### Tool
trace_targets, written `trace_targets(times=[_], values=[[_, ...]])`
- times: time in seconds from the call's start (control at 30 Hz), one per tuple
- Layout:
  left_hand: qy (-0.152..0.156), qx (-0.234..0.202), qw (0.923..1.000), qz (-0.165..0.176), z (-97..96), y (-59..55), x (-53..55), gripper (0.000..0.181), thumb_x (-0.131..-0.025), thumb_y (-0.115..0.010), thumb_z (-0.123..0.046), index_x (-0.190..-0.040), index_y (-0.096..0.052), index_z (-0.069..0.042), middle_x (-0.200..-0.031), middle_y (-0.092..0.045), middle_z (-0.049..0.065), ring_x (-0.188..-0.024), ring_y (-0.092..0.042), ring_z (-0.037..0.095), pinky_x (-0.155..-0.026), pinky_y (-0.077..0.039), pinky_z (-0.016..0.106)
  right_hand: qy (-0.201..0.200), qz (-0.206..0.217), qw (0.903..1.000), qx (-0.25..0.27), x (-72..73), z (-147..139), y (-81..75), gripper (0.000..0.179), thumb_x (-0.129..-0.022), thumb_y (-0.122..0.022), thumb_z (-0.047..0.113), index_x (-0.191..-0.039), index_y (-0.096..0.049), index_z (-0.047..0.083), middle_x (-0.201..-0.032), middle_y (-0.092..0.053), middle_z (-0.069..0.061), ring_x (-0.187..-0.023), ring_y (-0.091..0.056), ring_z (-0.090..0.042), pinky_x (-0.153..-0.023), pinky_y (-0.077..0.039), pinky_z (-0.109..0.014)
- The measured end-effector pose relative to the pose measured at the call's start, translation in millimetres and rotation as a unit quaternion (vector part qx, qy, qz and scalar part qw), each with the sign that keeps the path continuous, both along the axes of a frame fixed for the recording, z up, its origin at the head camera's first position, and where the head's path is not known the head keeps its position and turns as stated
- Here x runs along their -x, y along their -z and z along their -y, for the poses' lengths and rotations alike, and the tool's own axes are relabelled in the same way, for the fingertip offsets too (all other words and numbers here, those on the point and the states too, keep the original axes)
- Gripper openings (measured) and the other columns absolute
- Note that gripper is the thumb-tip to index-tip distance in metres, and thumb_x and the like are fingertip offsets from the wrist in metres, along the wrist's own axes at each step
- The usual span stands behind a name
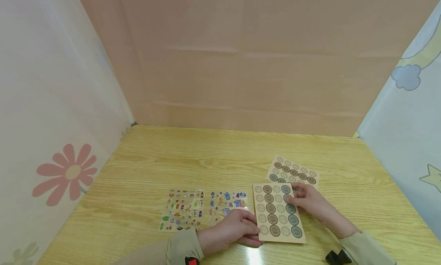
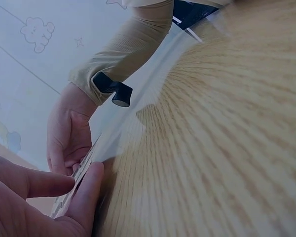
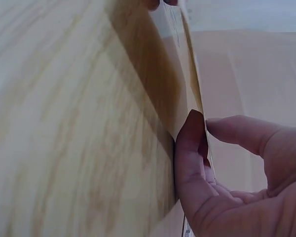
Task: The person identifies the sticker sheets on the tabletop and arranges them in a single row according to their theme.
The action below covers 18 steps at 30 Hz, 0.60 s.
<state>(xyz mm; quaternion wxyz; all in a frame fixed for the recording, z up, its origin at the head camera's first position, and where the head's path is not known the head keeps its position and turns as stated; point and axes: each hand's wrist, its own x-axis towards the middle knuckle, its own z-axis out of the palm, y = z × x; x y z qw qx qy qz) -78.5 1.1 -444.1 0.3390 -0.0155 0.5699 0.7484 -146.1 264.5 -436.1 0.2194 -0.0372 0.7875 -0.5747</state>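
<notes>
A tan sheet of round stickers, in columns of pale, brown and dark grey circles, is held between both hands. My left hand pinches its lower left corner, thumb over the face and fingers underneath. On the right edge, my right hand grips the sheet, thumb on top. In the right wrist view, the right hand's fingers lie behind the thin sheet, which stands raised off the wood and casts a shadow. The left wrist view shows the sheet almost edge-on between the left thumb and fingers.
A second tan sticker sheet lies behind, partly covered by the held one. Left of the hands are a clear sheet of small food-like stickers and another with blue and purple figures. Printed cloth walls flank the wooden table.
</notes>
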Motion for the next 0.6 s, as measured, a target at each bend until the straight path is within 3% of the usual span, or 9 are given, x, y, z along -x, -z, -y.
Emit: trace_targets(times=[0.4, 0.6], values=[[0.001, 0.013, 0.9999, -0.009, 1.7, 1.3, -1.7, 0.018, -0.085, -0.060, 0.014, -0.102, -0.059, 0.007, -0.083, -0.067, 0.016, -0.075, -0.069, 0.036, -0.068, -0.060, 0.039, 0.018, 0.001, 0.9997, -0.018, -7.8, 0.9, -6.3, 0.078, -0.086, -0.071, 0.008, -0.140, -0.021, -0.019, -0.095, -0.059, -0.016, -0.082, -0.065, -0.026, -0.072, -0.059, -0.037], [0.000, 0.021, 0.9997, -0.010, 2.0, -0.1, -4.6, 0.018, -0.085, -0.059, 0.015, -0.101, -0.059, 0.008, -0.082, -0.067, 0.016, -0.075, -0.069, 0.037, -0.068, -0.060, 0.039, 0.008, -0.012, 0.9999, -0.008, -8.4, -3.6, -7.5, 0.067, -0.086, -0.068, 0.001, -0.136, -0.028, -0.020, -0.093, -0.057, -0.016, -0.078, -0.064, -0.024, -0.070, -0.060, -0.038]])
